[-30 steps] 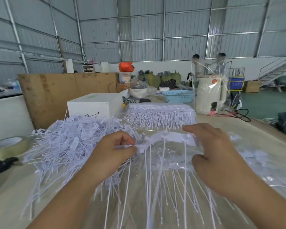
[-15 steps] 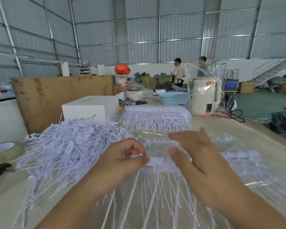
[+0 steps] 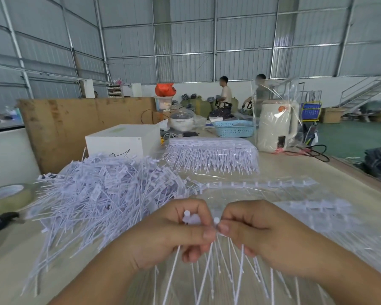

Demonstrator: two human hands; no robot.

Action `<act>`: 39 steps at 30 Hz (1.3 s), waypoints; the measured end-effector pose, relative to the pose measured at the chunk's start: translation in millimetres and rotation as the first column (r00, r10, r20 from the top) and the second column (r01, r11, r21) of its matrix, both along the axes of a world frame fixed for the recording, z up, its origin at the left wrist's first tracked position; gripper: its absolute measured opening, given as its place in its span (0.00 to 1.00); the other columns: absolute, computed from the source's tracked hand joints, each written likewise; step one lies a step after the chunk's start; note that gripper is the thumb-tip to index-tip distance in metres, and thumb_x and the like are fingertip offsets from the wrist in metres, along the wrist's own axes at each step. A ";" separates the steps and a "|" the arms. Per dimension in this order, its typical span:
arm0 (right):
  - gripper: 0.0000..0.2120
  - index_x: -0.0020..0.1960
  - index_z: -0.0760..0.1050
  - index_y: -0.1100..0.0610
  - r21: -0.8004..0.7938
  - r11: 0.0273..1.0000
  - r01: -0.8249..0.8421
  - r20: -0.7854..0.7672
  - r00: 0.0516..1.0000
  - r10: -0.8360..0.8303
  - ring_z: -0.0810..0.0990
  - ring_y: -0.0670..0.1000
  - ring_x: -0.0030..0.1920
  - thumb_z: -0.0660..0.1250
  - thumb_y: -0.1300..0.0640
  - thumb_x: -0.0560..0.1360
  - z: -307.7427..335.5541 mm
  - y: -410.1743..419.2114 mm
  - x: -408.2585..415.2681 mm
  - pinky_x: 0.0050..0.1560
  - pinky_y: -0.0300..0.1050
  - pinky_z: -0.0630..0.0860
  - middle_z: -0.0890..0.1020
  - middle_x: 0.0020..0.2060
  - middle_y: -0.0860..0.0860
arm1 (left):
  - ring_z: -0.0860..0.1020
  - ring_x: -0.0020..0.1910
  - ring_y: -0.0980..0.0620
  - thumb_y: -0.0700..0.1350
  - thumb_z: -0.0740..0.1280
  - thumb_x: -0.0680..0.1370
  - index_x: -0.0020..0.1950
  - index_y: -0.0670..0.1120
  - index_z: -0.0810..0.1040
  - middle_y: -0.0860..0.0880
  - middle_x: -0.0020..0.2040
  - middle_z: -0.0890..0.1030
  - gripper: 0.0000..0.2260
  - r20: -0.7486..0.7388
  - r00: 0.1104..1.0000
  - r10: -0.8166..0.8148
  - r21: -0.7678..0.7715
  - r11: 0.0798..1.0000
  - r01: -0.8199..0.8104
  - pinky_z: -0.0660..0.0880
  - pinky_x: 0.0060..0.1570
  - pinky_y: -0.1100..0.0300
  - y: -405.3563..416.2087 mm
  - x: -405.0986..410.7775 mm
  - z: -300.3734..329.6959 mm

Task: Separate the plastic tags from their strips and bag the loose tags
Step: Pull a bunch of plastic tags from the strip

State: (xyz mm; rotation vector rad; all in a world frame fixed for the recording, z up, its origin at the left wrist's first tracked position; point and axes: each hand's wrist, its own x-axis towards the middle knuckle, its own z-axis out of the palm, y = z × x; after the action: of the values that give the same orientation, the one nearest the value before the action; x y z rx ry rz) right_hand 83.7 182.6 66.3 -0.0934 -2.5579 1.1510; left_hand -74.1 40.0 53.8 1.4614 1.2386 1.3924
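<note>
White tag strip (image 3: 204, 256) upright, pinched.

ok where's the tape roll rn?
Head view, far left edge: the tape roll lies flat on the table, left of the loose tag pile, just beyond a dark-handled tool.

One view only — a wide-angle camera worn on the head, looking forward and down across the bench (image 3: 317, 172). The hands (image 3: 207, 234) sit close beneath it, low in the middle — the hall stretches far behind.
</note>
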 end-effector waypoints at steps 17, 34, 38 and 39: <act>0.13 0.35 0.72 0.51 -0.130 0.909 0.395 -0.493 0.770 -0.405 0.66 0.43 0.25 0.65 0.56 0.78 -12.8 -20.2 -20.6 0.26 0.36 0.62 0.69 0.22 0.45 | 0.57 0.25 0.52 0.47 0.75 0.68 0.25 0.50 0.60 0.52 0.24 0.58 0.23 0.172 0.719 0.673 0.256 0.675 -0.692 0.58 0.24 0.64 25.2 55.1 -5.2; 0.15 0.33 0.73 0.55 -0.101 0.884 0.457 -0.616 0.668 -0.416 0.68 0.44 0.26 0.62 0.51 0.77 -13.9 -32.5 -29.3 0.26 0.32 0.62 0.71 0.25 0.48 | 0.57 0.19 0.54 0.45 0.74 0.64 0.26 0.50 0.59 0.50 0.21 0.60 0.22 0.577 0.704 0.414 0.106 0.816 -0.568 0.58 0.21 0.68 24.2 55.2 8.4; 0.19 0.32 0.69 0.58 -0.229 0.937 0.265 -0.433 0.834 -0.342 0.63 0.44 0.25 0.66 0.50 0.77 -11.8 -24.4 -28.6 0.28 0.39 0.63 0.66 0.23 0.46 | 0.56 0.19 0.56 0.46 0.73 0.65 0.28 0.50 0.58 0.52 0.21 0.59 0.21 0.544 0.730 0.414 0.081 0.840 -0.537 0.56 0.22 0.67 21.0 43.6 9.0; 0.19 0.31 0.69 0.58 -0.276 0.943 0.188 -0.334 0.901 -0.278 0.64 0.46 0.25 0.66 0.48 0.75 -9.3 -19.8 -24.9 0.28 0.41 0.63 0.67 0.23 0.47 | 0.56 0.19 0.56 0.47 0.73 0.64 0.29 0.50 0.58 0.52 0.22 0.58 0.21 0.507 0.760 0.407 0.062 0.862 -0.503 0.55 0.22 0.67 18.6 39.8 9.2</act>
State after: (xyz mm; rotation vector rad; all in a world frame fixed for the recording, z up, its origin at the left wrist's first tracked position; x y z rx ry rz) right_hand 58.8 162.8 57.0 -0.2150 -2.0121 1.2405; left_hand -34.3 58.6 63.0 0.8512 1.1927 2.1106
